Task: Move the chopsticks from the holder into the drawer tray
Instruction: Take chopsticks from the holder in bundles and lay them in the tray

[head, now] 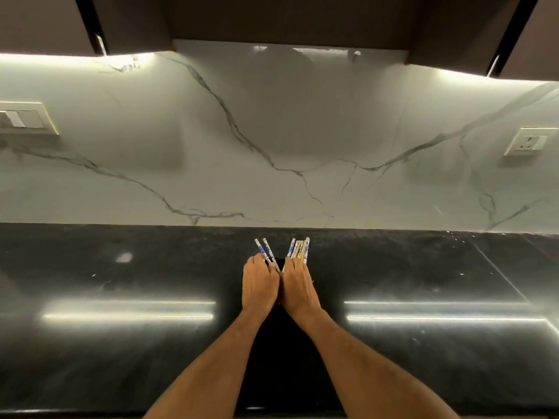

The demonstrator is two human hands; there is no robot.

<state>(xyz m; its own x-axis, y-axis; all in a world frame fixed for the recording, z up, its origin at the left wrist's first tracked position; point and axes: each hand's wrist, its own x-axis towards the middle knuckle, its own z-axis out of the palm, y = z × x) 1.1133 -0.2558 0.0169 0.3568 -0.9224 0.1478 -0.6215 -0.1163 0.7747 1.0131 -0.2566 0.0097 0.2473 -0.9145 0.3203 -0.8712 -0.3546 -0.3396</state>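
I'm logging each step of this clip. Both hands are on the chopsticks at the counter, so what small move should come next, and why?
Probably lift both bunches straight up. The left hand grips two chopsticks, the right hand grips the larger bunch, and their lower ends look hidden in a dark holder. No drawer shows.

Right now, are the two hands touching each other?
Touching. The head view shows the left hand and right hand pressed side by side, no gap, each gripping chopsticks.

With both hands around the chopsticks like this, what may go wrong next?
1. The left hand grips only two chopsticks, splayed apart; one may slip out.
2. The right hand holds a bigger bundle with uneven tips, so a loose one might fall on the dark counter.
3. The holder is hidden behind the hands; lifting may tip it.
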